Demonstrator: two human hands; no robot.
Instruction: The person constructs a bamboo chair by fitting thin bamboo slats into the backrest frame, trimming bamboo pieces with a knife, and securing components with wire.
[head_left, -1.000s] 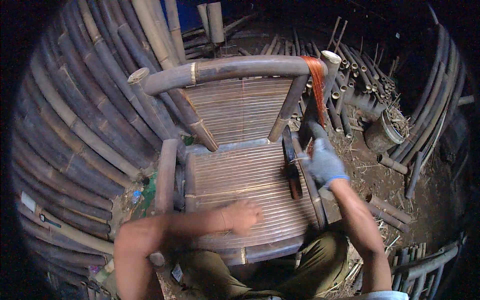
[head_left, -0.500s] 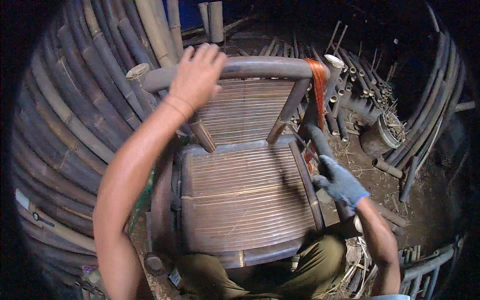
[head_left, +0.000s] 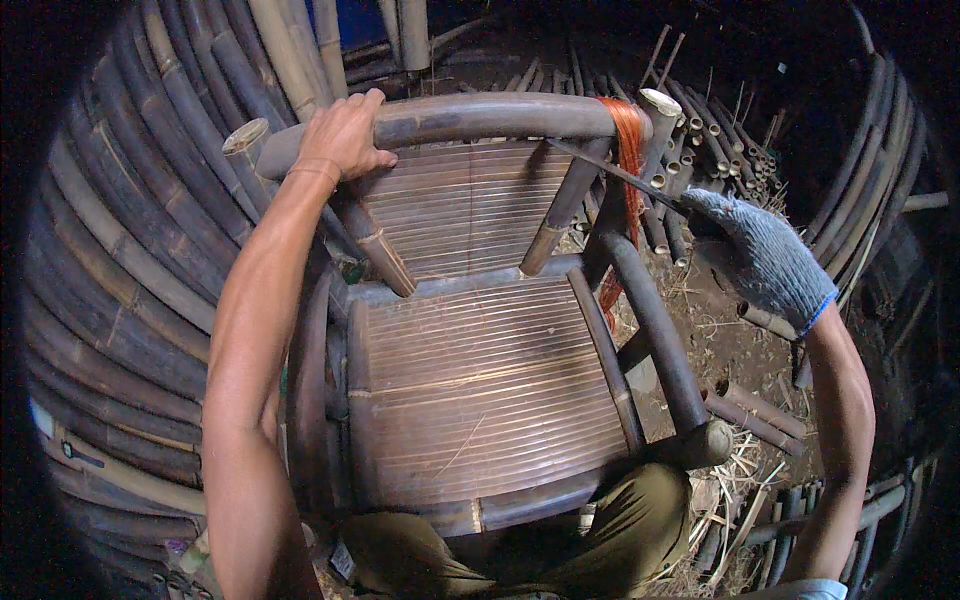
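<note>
A bamboo chair [head_left: 480, 375] with a slatted seat and back faces me. My left hand [head_left: 343, 135] is bare and wraps over the left part of its top rail [head_left: 480, 118], thumb on the front side. My right hand [head_left: 765, 250], in a grey knitted glove with a blue cuff, is closed round a knife whose handle is mostly hidden by the glove. The long, thin, dark knife blade [head_left: 620, 172] points left, its tip just under the rail's right part. Orange strands [head_left: 628, 145] hang over the rail's right end, behind the blade.
Dark bamboo poles [head_left: 130, 270] are stacked along the left. Cut bamboo tubes [head_left: 720, 140] lie in a pile at the back right. Short bamboo pieces [head_left: 755, 415] and pale shavings lie on the dirt floor at right. My knees [head_left: 635, 525] are at the seat's front edge.
My right hand has risen from beside the right armrest, bringing the knife up to the top rail. Along that rail my left hand has shifted leftward and closed on it.
</note>
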